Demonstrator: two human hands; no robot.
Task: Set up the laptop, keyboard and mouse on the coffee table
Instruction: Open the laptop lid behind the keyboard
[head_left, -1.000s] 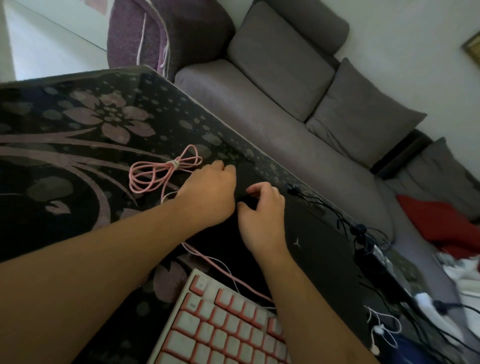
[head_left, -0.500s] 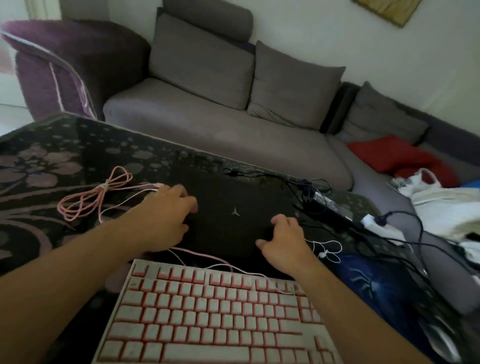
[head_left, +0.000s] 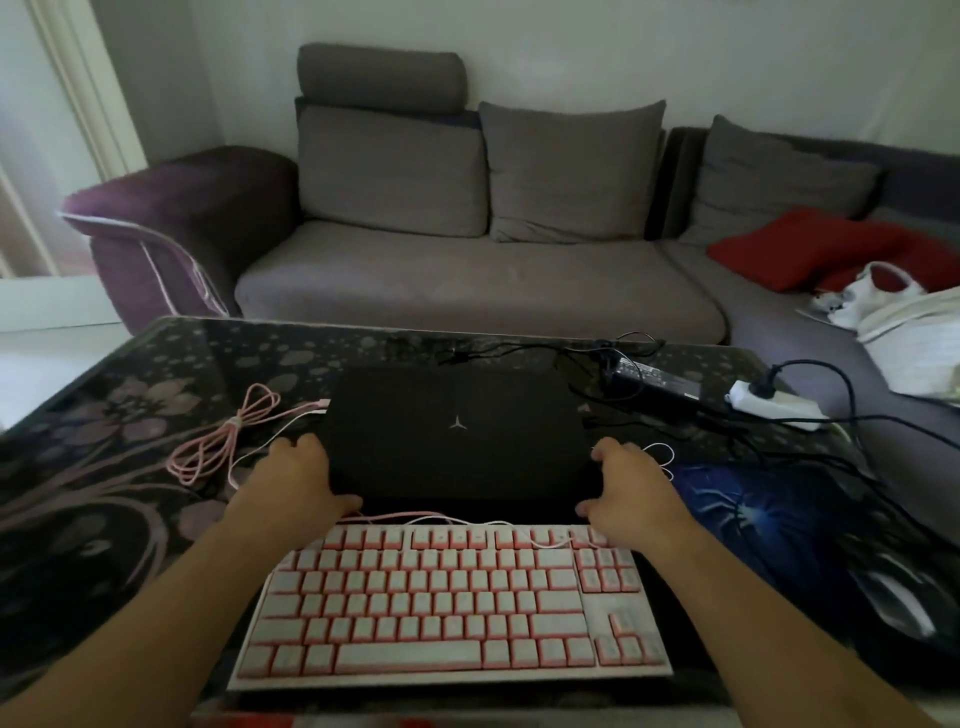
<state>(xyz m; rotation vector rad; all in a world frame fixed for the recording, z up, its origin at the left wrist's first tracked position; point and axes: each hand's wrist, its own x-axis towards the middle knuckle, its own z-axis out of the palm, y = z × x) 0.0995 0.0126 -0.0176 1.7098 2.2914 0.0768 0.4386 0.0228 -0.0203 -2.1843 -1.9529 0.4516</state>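
laptop (head_left: 457, 431) sits closed at the middle of the bench (head_left: 104, 467), keyboard (head_left: 452, 597) just below it at 6 o'clock. my left hand (head_left: 296, 478) grips its near left corner, my right hand (head_left: 626, 483) grips the near right corner — both curled round the edge. i judge i'm squaring the laptop up. next comes lifting the lid, which calls for a steady base and care with the pink cable (head_left: 223, 441) at 9 o'clock. mouse (head_left: 898, 603) waits at 4 o'clock.

Dim room — grey sofa (head_left: 467, 280) against pale wall (head_left: 675, 52).
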